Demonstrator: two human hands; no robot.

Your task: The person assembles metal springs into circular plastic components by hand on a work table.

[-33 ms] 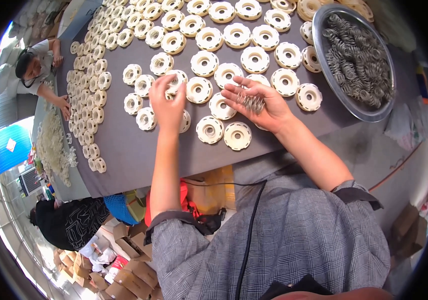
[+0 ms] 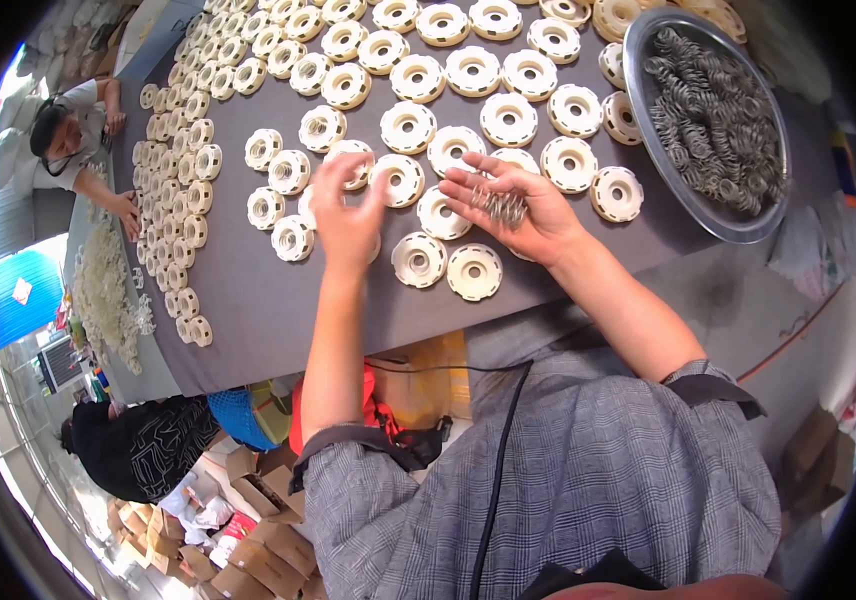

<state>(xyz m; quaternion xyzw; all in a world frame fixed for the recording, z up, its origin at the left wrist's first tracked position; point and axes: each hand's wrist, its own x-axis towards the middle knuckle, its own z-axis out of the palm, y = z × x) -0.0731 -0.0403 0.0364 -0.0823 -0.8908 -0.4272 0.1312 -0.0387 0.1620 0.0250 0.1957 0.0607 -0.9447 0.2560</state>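
Note:
My right hand (image 2: 540, 222) is turned palm up, cradling a small heap of metal coil springs (image 2: 500, 207) on its palm and fingers. To its left, my left hand (image 2: 350, 222) hovers over cream round plastic parts, thumb and fingers apart with nothing visible between them. Just beyond the left fingertips lies a ring-shaped part (image 2: 400, 181) with a notched rim and a centre hole. Springs sit in some parts left of that hand, such as one cream part (image 2: 289, 172). Both hands hide some of the parts beneath them.
A metal basin (image 2: 638, 110) full of springs stands at the right edge of the grey table (image 2: 258, 300). Many more cream parts (image 2: 473, 72) cover the far side. At the far left, another person (image 2: 78, 140) reaches toward smaller rows. Cardboard boxes (image 2: 268, 560) lie below left.
My left hand has shifted right, from over the spring-filled parts toward my right hand, its thumb and fingers apart. My right hand stays nearly still with the springs.

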